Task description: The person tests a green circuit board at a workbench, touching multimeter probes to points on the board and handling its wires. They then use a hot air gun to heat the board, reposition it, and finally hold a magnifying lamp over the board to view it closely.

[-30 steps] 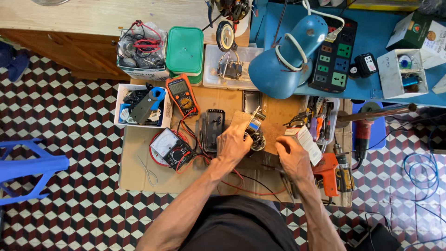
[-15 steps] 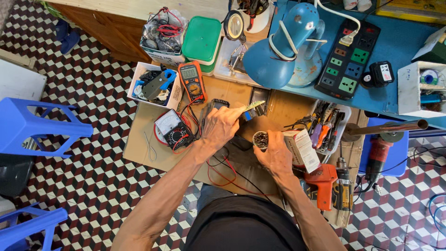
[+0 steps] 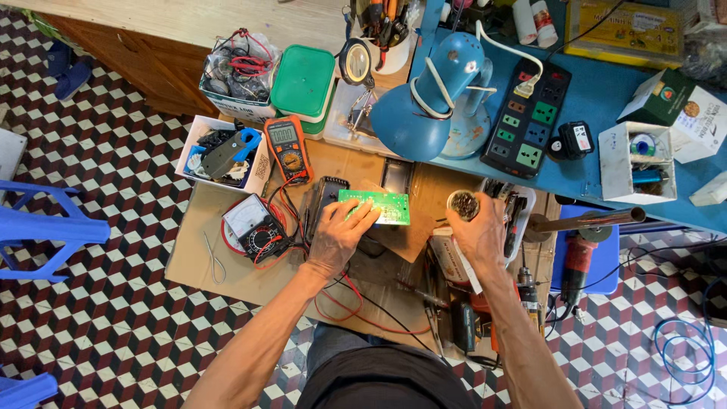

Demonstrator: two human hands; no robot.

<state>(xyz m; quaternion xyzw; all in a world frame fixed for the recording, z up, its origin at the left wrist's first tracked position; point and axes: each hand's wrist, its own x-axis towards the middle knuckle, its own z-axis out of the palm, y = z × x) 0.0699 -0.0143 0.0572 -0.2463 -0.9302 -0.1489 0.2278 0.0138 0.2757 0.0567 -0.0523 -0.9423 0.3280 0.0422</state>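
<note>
Left grip: my fingers pinch the green board by its left edge.
Right grip: clenched round a small round tin.
Board: just left of the tin, above the counter.
Meter: well left of the board.

Left hand: now holds a green board flat above the bench, face up; earlier it gripped a smaller part edge-on.
Right hand: round spool now lifted higher and further right, apart from the left hand.
</note>
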